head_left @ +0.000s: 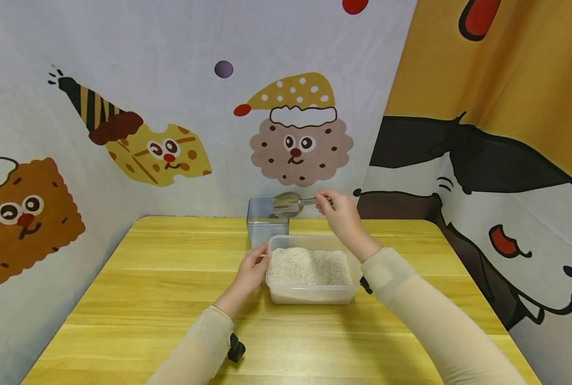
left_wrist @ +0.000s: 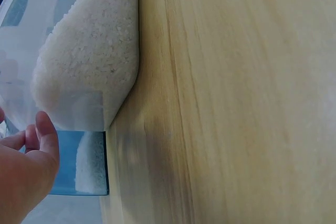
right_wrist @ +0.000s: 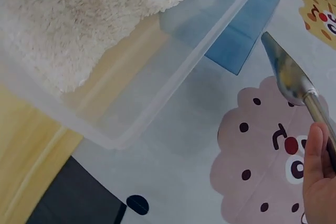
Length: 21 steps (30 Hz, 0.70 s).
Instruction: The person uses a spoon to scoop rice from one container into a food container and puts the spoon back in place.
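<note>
My right hand (head_left: 341, 214) grips the handle of a metal scoop (head_left: 287, 204), and the scoop's bowl hangs over the right side of a blue see-through container (head_left: 262, 235). Rice (left_wrist: 90, 163) shows inside that container in the left wrist view. The right wrist view shows the scoop (right_wrist: 291, 77) tipped edge-on; I cannot tell whether its bowl holds anything. In front stands a clear plastic tub (head_left: 310, 297) with a heap of rice (head_left: 310, 267) in it. At its left end, my left hand (head_left: 249, 274) touches the wall near the rim with fingertips.
Both containers stand on a yellow wood-grain table (head_left: 170, 299), the blue one close to the back edge. Behind hangs a cartoon-printed cloth (head_left: 180, 59), and another printed drape (head_left: 522, 160) is at the right. A small black device (head_left: 236, 348) sits by the left sleeve.
</note>
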Each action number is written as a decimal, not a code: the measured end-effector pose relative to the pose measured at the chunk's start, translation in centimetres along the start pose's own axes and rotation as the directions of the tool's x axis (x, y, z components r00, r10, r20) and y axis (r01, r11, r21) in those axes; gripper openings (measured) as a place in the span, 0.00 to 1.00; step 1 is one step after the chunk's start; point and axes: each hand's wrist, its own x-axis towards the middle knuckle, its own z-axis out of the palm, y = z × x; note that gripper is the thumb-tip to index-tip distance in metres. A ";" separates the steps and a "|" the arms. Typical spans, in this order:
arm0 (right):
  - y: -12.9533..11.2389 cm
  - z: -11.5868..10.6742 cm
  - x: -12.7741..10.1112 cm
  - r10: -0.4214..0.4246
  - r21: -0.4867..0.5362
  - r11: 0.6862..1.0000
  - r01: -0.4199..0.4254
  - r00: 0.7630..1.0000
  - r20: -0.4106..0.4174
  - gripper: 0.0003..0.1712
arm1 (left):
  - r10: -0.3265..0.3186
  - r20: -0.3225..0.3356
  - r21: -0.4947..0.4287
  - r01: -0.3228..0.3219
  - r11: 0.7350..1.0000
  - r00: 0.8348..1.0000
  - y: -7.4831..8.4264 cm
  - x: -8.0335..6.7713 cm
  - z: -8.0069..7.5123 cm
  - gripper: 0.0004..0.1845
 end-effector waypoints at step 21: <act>1.8 -1.1 -1.1 0.264 0.387 0.889 -0.245 0.965 0.004 0.19 | -0.024 0.023 -0.011 0.025 1.000 0.999 2.4 -0.7 -0.3 0.24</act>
